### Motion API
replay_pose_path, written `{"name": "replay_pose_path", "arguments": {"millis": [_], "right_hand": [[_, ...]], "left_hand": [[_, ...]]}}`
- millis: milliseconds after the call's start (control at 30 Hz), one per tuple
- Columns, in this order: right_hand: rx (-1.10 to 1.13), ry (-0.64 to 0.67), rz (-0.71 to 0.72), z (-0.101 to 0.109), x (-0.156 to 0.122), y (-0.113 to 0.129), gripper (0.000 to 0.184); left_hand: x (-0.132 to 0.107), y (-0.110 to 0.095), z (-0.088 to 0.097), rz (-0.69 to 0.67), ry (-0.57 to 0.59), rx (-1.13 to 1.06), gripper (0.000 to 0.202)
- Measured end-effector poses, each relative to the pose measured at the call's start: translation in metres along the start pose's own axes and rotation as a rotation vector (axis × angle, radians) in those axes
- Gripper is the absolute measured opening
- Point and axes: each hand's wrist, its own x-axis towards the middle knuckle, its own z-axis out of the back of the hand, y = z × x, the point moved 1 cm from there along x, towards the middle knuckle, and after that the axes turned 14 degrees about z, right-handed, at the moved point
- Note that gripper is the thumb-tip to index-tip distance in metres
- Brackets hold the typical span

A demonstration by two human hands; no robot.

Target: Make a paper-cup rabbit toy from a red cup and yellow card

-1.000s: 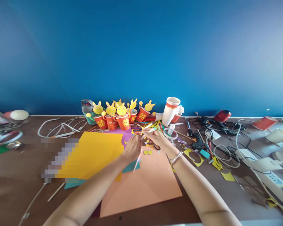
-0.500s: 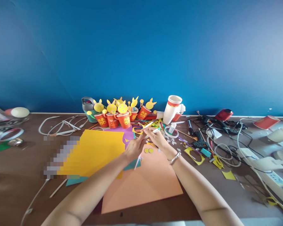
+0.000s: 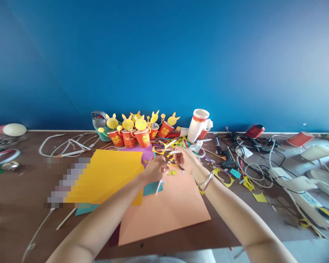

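Note:
My left hand (image 3: pixel 157 170) hovers over the upper left of the peach paper sheet (image 3: pixel 167 215), its fingers curled together; whatever it may pinch is hidden. My right hand (image 3: pixel 185 160), with a bracelet on the wrist, is bent over the sheet's top edge. Its fingers curl inward, and a small pale bit at the fingertips is too unclear to name. Between the hands lie two small yellow paper discs (image 3: pixel 171 172). Just below the left hand, a thin pale stick (image 3: pixel 159 187) rests across a teal paper piece (image 3: pixel 149 189). The hands are apart.
A yellow-orange paper sheet (image 3: pixel 106 175) lies left. Behind stand red paper cups (image 3: pixel 142 138) with yellow rabbit heads and a stack of white cups (image 3: pixel 196 128). To the right are paper scraps, a black glue gun (image 3: pixel 229 160), tangled cables and a power strip (image 3: pixel 307 197).
My hands, together around a slim white pen-like thing before, have moved apart. The left hand has dropped slightly, and the right has turned with its fingers curling in.

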Motion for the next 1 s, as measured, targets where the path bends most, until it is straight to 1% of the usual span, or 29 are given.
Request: {"name": "replay_pose_path", "arguments": {"millis": [33, 100, 133, 200, 267, 333, 467, 567, 733, 867, 1000], "right_hand": [[0.06, -0.046, -0.039, -0.002, -0.005, -0.011, 0.023], [0.119, -0.092, -0.089, -0.002, -0.016, -0.031, 0.019], [0.116, -0.119, -0.064, -0.001, -0.02, -0.038, 0.019], [0.065, -0.142, 0.039, 0.003, -0.026, -0.047, 0.021], [0.008, -0.12, 0.131, 0.007, -0.03, -0.049, 0.024], [-0.032, -0.069, 0.181, 0.009, -0.033, -0.047, 0.027], [-0.124, 0.008, 0.256, 0.009, -0.039, -0.041, 0.031], [-0.222, 0.021, 0.26, 0.01, -0.039, -0.042, 0.034], [-0.439, 0.034, 0.309, 0.014, -0.034, -0.049, 0.032], [-0.498, 0.035, 0.303, 0.015, -0.033, -0.054, 0.03], [-0.481, 0.046, 0.288, 0.016, -0.032, -0.057, 0.027]], "left_hand": [[0.0, 0.0, 0.0, -0.009, 0.01, 0.005, 0.016], [0.0, 0.001, 0.0, -0.017, 0.045, 0.007, 0.015], [0.001, 0.002, 0.001, -0.017, 0.069, 0.004, 0.013], [0.001, 0.004, 0.002, -0.014, 0.118, -0.003, 0.013], [0.002, 0.005, 0.004, -0.01, 0.15, -0.014, 0.014], [0.002, 0.006, 0.004, 0.002, 0.157, -0.027, 0.015], [0.003, 0.007, 0.001, 0.042, 0.102, -0.075, 0.018], [0.004, 0.009, -0.001, 0.052, 0.072, -0.102, 0.014], [0.005, 0.009, -0.002, 0.035, 0.092, -0.103, 0.013], [0.005, 0.008, 0.0, 0.035, 0.108, -0.097, 0.014], [0.006, 0.008, -0.001, 0.035, 0.1, -0.093, 0.013]]}}
